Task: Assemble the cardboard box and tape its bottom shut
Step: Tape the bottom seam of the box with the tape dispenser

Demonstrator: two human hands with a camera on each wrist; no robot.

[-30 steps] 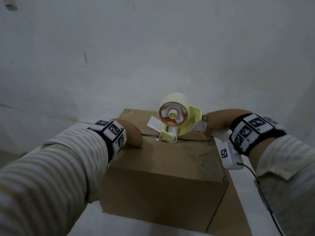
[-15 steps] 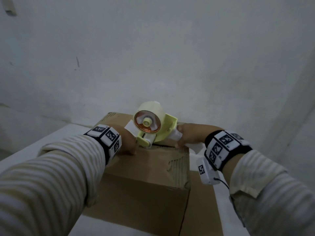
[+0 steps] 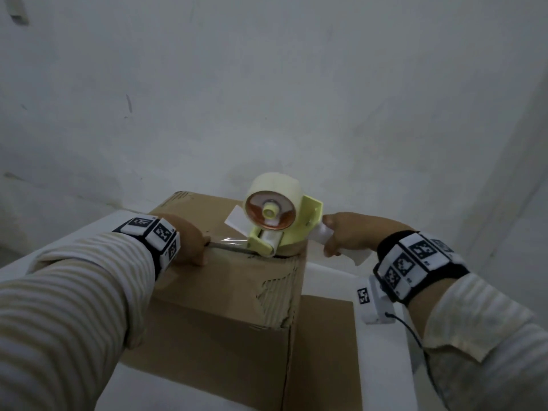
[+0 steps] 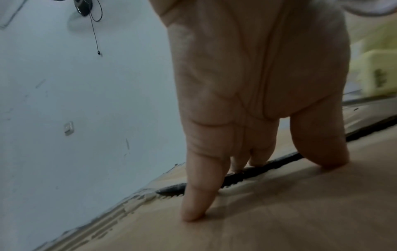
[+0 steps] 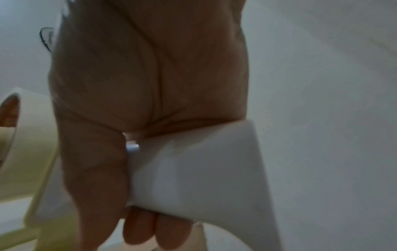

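Bare grey-white wall (image 3: 267, 84) fills the room behind a white surface (image 3: 382, 366), and on that surface stands the cardboard box (image 3: 225, 292), its flaps folded over on top with a dark seam (image 4: 253, 173) running between them. Some of the outer paper is torn away near the box's right edge, showing the ribbed corrugation.

The left hand (image 3: 186, 241) rests on the box top with its fingers (image 4: 199, 195) straight and spread, tips pressing the cardboard along both sides of the seam.

The right hand (image 3: 355, 232) is wrapped around the white handle (image 5: 193, 169) of a pale yellow tape dispenser (image 3: 284, 229), fingers curled tight on it. The dispenser's roller end sits on the seam near the box's right edge, with the tape roll (image 3: 272, 200) standing up above it. A shiny strip of clear tape (image 3: 231, 241) stretches from the roller towards the left hand, lying along the seam.

Both wrists wear bands with black-and-white markers.
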